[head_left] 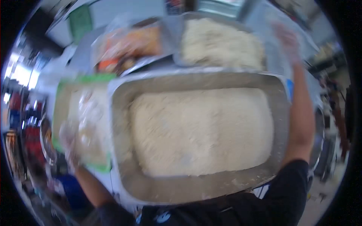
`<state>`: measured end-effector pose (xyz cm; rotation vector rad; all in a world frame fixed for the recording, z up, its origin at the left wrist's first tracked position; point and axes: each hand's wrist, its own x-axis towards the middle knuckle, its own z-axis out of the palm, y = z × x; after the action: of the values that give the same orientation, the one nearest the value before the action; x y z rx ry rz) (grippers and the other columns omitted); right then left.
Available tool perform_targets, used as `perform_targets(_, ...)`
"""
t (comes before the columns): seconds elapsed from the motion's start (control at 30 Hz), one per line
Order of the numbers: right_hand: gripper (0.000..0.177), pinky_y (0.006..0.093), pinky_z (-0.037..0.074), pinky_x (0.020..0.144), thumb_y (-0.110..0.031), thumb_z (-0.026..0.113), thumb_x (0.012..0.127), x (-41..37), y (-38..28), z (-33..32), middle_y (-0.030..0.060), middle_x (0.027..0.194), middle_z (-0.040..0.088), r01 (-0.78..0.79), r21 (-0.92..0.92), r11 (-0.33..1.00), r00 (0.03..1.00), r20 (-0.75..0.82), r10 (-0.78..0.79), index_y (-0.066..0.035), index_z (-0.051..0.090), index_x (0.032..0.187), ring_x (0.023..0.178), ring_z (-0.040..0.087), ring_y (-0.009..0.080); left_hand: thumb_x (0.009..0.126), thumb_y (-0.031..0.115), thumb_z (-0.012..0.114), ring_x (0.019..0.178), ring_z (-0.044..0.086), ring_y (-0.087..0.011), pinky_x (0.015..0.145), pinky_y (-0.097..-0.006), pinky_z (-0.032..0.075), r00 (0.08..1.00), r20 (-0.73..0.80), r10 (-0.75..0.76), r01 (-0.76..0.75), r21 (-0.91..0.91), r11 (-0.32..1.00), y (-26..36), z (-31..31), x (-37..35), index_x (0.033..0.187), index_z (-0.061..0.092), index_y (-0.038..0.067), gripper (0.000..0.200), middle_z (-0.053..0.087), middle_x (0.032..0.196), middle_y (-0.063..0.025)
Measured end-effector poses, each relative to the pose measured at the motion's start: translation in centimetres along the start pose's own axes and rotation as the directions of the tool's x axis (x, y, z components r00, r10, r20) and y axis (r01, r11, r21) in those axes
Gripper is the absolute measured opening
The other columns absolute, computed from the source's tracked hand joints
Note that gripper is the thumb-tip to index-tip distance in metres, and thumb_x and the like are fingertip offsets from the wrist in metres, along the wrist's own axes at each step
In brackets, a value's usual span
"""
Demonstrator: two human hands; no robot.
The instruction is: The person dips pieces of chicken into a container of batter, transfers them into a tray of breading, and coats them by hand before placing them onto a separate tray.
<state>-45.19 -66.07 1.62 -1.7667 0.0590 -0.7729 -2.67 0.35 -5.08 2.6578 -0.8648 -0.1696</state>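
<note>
A deep metal tub fills the middle of the head view, with a broad layer of pale, flour-like powder in it. My left hand, in a clear plastic glove, is at the left side of a green-rimmed tray. Inside that tray lies a clear plastic bag. At the upper right, my right hand, also in a clear glove, reaches out beyond the tub, right of a metal tray of pale, crumbly food. Motion blur smears the fingers of both hands.
Behind the tub at the left, a clear bag of orange pieces rests on a metal tray. A green board-like item stands farther back. A blue container is low at the left, near red items.
</note>
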Motion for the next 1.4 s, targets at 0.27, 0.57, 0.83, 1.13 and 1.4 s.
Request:
perform_targets(0.27,0.064,0.0357,0.04,0.089,-0.023,0.053,0.082,-14.5,-11.1,20.2,0.0169,0.131,0.034,-0.547,-0.462,0.698,0.83,-0.406,0.382,-0.013,0.02,0.135,0.119,0.037,0.0252,0.076,0.03,0.057,0.099,0.052,-0.0277,0.083,-0.0353,0.04,0.947,0.269,-0.179,0.063,0.39,0.919,0.4,-3.7,0.7,0.106,0.056,0.01,0.036,0.057,0.103,-0.0147)
perform_targets(0.57,0.11,0.0462,0.035,0.091,-0.041,0.074,0.055,-13.4,-11.7,30.8,0.0117,0.142,0.01,-0.284,-0.427,0.858,0.955,-0.047,0.293,-0.016,0.007,0.137,0.128,0.019,0.03,0.069,0.033,0.059,0.076,0.058,-0.0322,0.072,-0.0397,0.045,0.817,0.378,0.436,-0.547,0.271,0.792,-0.7,-0.3,5.9,0.092,0.06,0.012,0.032,0.061,0.083,-0.0148)
perform_targets(0.83,0.113,0.0339,0.04,0.083,-0.049,0.074,0.047,-15.5,-8.9,29.2,0.0091,0.142,0.011,-0.516,-0.429,0.742,0.849,-0.142,0.508,-0.012,0.015,0.137,0.121,0.03,0.0281,0.07,0.035,0.057,0.069,0.057,-0.0334,0.066,-0.0418,0.045,0.691,0.669,0.273,-0.605,0.328,0.726,3.1,2.4,4.9,0.079,0.061,0.008,0.029,0.06,0.072,-0.0166)
perform_targets(1.13,0.099,0.0285,0.038,0.082,-0.047,0.071,0.057,-16.5,-8.7,26.9,0.0075,0.143,0.012,-0.457,-0.465,0.758,0.887,-0.17,0.43,-0.014,0.021,0.136,0.117,0.033,0.0234,0.076,0.025,0.063,0.076,0.054,-0.0102,0.068,-0.0263,0.045,0.76,0.407,0.507,-0.222,-0.571,0.791,5.3,-2.1,4.5,0.096,0.059,0.005,0.029,0.059,0.081,-0.0025)
perform_targets(1.4,0.101,0.0271,0.037,0.082,-0.054,0.07,0.054,-16.1,-8.6,26.4,0.0072,0.142,0.016,-0.487,-0.478,0.731,0.871,-0.201,0.449,-0.013,0.024,0.135,0.115,0.034,0.0206,0.075,0.015,0.065,0.082,0.053,-0.0103,0.068,-0.0236,0.046,0.958,-0.006,0.288,-0.278,-0.279,0.919,3.9,-6.4,7.1,0.093,0.057,0.002,0.023,0.058,0.089,-0.0028)
